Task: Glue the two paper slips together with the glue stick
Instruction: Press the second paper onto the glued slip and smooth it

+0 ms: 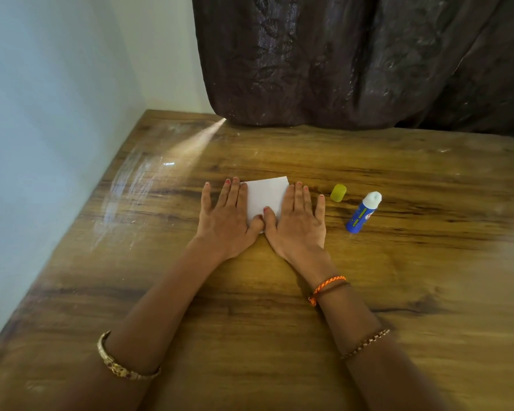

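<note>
White paper [267,194] lies flat on the wooden table [279,292]; I see one white sheet and cannot tell the two slips apart. My left hand [227,216] rests flat on its left edge, fingers spread. On the right edge lies my right hand [297,221], also flat. Both thumbs meet at the paper's near corner. The blue glue stick [363,213] lies uncapped to the right of my right hand, its white glue tip pointing away. Its yellow cap [338,192] sits apart, just left of the tip.
A dark brown curtain [353,60] hangs over the table's far edge. A pale wall [57,114] runs along the table's left side. A streak of light falls on the table's far left.
</note>
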